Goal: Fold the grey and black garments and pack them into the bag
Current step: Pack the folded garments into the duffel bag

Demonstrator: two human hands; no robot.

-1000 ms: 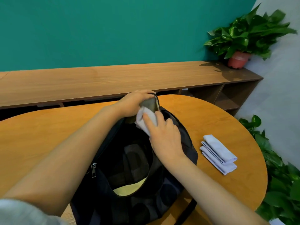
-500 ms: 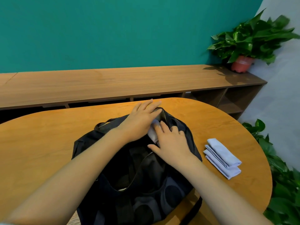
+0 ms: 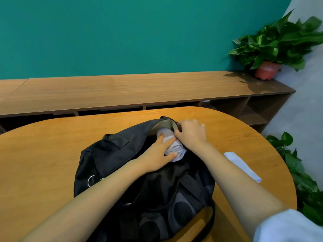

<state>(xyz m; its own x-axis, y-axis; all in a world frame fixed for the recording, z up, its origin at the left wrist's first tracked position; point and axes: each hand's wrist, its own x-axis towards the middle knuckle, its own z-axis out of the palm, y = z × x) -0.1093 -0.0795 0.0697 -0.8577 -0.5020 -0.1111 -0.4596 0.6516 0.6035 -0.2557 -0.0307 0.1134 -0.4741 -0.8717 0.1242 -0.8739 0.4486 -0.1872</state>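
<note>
Left hand (image 3: 158, 155) grips the rolled grey garment (image 3: 176, 148) at the bag (image 3: 111, 154) mouth, right hand (image 3: 191, 134) pinching the rim open, and next it likely needs pushing deeper.

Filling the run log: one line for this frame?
step: packing | left grip: holds rolled grey garment at bag mouth | right grip: curled on bag rim | table: folded cloth

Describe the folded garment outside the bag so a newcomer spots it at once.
On the round wooden table, find the black bag. Right of it, beyond the right forearm, lies a flat, pale folded garment; unlike the rolled garment at the bag's mouth, no hand touches it.
</note>
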